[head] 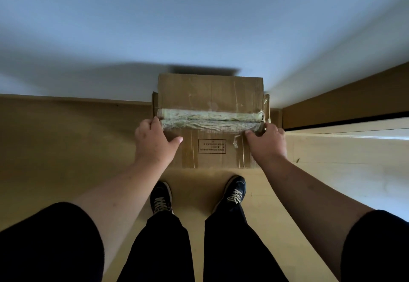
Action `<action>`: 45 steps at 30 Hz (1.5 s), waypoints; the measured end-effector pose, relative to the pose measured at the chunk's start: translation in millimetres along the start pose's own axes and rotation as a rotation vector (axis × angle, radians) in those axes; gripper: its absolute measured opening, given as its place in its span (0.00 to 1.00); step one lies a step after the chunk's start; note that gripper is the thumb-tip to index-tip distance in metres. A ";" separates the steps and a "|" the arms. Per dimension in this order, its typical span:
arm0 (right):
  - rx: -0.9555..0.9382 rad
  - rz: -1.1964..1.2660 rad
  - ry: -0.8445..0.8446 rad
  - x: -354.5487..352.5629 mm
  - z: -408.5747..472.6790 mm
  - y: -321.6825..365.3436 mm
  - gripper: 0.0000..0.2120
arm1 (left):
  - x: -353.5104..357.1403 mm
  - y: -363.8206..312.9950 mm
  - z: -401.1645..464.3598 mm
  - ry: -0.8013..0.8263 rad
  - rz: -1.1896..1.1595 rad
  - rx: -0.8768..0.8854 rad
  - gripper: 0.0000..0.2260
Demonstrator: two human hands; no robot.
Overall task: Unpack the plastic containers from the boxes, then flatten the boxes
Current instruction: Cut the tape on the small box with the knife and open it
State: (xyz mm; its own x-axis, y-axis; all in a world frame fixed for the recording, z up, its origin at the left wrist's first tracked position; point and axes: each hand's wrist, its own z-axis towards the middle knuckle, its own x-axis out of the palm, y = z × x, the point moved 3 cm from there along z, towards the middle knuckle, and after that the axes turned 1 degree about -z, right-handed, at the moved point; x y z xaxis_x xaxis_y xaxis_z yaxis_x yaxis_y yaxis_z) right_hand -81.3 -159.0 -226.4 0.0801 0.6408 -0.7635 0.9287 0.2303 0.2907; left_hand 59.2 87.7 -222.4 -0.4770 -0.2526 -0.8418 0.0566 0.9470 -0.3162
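From the head view we look straight down at one cardboard box (pixel 210 118) on the wooden floor (pixel 66 140), just beyond our shoes (pixel 161 197) and hard against the pale wall (pixel 199 27) on the far side. It is closed, with a wide band of crinkled tape (pixel 210 119) running left to right across the top seam. No plastic containers show; we judge they are inside, unseen.

Our left hand (pixel 155 140) clasps the left end of the box at the tape line, thumb spread across the near top flap, fingers (pixel 147 124) curled over the edge. Our right hand (pixel 266 141) mirrors it on the right end, thumb on top, fingers wrapped round the corner and mostly hidden.

Both hands grip the box itself, not the tape. To do this well, we'd say draw the box nearer, clear of the wall, keep it level, then find a loose tape end, like the curl near the right thumb, and peel along the seam.
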 end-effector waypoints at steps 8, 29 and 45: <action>0.048 0.195 -0.086 -4.4 -8.5 1.2 0.27 | -2.1 -3.3 -7.4 -0.039 -0.201 -0.045 0.24; -0.201 0.263 0.119 -83.0 -64.1 -13.1 0.10 | -72.7 -13.1 -61.7 0.165 -0.186 0.188 0.13; -0.329 -0.326 0.394 -27.8 -117.7 -67.3 0.11 | -22.2 19.7 -126.5 0.464 0.069 0.301 0.13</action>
State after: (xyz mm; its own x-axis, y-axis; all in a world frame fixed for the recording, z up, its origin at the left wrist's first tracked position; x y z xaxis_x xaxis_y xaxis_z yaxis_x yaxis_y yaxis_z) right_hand -188.7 -106.2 -157.0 -0.3878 0.7078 -0.5904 0.7174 0.6340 0.2888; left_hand -40.1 137.1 -154.6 -0.7959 -0.0138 -0.6053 0.3165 0.8428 -0.4354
